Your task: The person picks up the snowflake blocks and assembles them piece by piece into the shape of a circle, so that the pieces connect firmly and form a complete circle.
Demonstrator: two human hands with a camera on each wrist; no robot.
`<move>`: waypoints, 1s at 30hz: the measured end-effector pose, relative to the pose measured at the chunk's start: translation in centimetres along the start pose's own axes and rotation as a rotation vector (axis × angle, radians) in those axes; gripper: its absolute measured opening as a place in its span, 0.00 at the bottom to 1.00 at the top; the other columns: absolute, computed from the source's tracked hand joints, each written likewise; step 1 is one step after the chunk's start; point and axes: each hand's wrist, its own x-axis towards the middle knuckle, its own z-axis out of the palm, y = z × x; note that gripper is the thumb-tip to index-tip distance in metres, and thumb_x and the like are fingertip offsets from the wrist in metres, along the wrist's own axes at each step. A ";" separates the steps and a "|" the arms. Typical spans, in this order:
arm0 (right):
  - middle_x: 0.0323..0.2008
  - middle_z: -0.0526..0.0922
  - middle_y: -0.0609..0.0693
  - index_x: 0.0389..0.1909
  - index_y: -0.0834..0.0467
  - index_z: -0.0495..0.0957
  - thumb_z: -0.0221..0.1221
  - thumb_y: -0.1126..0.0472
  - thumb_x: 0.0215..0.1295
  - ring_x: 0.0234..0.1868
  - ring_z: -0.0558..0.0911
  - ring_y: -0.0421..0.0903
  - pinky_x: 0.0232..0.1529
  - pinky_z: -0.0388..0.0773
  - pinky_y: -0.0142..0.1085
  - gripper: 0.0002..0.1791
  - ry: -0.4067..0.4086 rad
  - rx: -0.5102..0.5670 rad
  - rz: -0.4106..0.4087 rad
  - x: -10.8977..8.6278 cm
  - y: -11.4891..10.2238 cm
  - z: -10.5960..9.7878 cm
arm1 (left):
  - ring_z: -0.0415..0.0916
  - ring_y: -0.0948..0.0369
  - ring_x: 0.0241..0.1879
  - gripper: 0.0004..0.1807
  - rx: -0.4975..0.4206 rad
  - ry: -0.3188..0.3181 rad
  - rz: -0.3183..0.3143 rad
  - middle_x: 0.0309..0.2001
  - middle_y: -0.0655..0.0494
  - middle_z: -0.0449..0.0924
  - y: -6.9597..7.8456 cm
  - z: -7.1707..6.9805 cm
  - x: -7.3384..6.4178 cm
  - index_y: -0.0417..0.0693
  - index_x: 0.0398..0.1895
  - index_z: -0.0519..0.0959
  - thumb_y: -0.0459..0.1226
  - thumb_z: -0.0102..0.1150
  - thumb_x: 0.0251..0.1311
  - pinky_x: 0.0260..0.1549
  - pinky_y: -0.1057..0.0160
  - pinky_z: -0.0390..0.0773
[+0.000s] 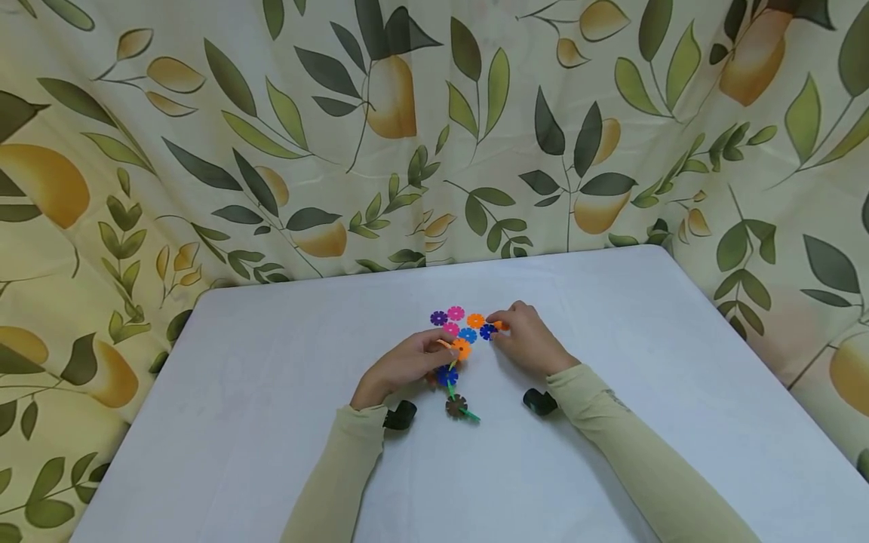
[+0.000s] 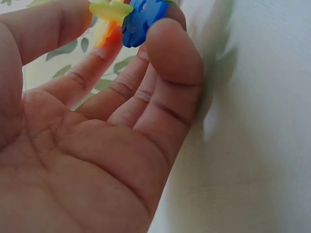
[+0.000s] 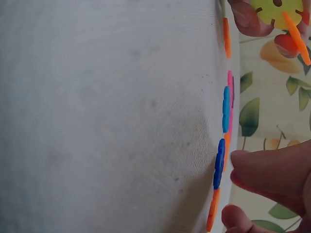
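Note:
My left hand point(image 1: 407, 363) pinches a chain of interlocked plastic snowflake discs by an orange disc point(image 1: 462, 348) near its top. Below hang a blue disc point(image 1: 447, 375), a brown disc point(image 1: 456, 406) and green ones set edgewise. A yellow-green disc point(image 2: 111, 9) shows beside the fingertips in the left wrist view. My right hand point(image 1: 532, 343) reaches over the loose discs, thumb and fingers apart, closest to a dark blue disc point(image 1: 488, 332) and an orange disc point(image 3: 212, 211). Nothing is visible between its fingertips in the right wrist view.
Loose discs lie flat on the white table point(image 1: 271, 422): a purple one point(image 1: 439, 318), pink ones point(image 1: 455, 313), a light blue one point(image 1: 467, 335) and another orange one point(image 1: 476, 321). A leaf-patterned curtain point(image 1: 475, 151) hangs behind the table's far edge.

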 end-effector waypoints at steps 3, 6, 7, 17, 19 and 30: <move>0.42 0.77 0.60 0.57 0.67 0.86 0.66 0.70 0.69 0.47 0.74 0.59 0.48 0.74 0.49 0.17 -0.021 -0.033 0.002 0.0 -0.1 -0.1 | 0.76 0.55 0.30 0.16 -0.008 -0.001 -0.004 0.45 0.52 0.86 -0.1 0.2 0.2 0.44 0.60 0.80 0.42 0.61 0.78 0.33 0.63 0.81; 0.42 0.77 0.60 0.56 0.66 0.86 0.67 0.71 0.68 0.47 0.74 0.58 0.49 0.75 0.49 0.16 -0.036 -0.057 0.006 0.0 -0.2 -0.1 | 0.76 0.56 0.30 0.13 -0.016 0.008 -0.004 0.44 0.51 0.85 -0.1 0.3 0.3 0.43 0.57 0.81 0.41 0.60 0.79 0.32 0.64 0.81; 0.42 0.77 0.60 0.55 0.66 0.86 0.68 0.71 0.68 0.48 0.74 0.58 0.50 0.75 0.49 0.15 -0.040 -0.064 0.008 0.0 -0.2 -0.1 | 0.75 0.56 0.29 0.12 -0.014 0.016 -0.006 0.43 0.51 0.85 -0.1 0.3 0.3 0.43 0.56 0.81 0.41 0.60 0.79 0.31 0.64 0.81; 0.43 0.77 0.59 0.48 0.68 0.83 0.69 0.70 0.67 0.50 0.74 0.59 0.55 0.78 0.51 0.11 -0.086 -0.085 0.021 -0.4 -0.2 -0.3 | 0.74 0.57 0.29 0.09 -0.021 0.049 0.005 0.39 0.53 0.84 -0.1 0.2 0.2 0.42 0.52 0.82 0.37 0.61 0.77 0.30 0.65 0.78; 0.44 0.77 0.59 0.50 0.69 0.83 0.69 0.70 0.67 0.50 0.75 0.58 0.56 0.78 0.52 0.13 -0.098 -0.079 0.021 -0.5 -0.2 -0.3 | 0.73 0.57 0.29 0.09 -0.022 0.049 0.021 0.38 0.53 0.84 -0.1 0.1 0.2 0.41 0.52 0.82 0.36 0.60 0.77 0.30 0.64 0.78; 0.45 0.79 0.59 0.48 0.68 0.82 0.69 0.71 0.65 0.50 0.77 0.58 0.57 0.78 0.53 0.12 -0.126 -0.055 -0.004 -0.9 0.2 -1.0 | 0.72 0.58 0.27 0.10 -0.030 0.041 0.038 0.32 0.55 0.81 -0.3 0.1 0.1 0.40 0.53 0.81 0.36 0.60 0.76 0.29 0.65 0.75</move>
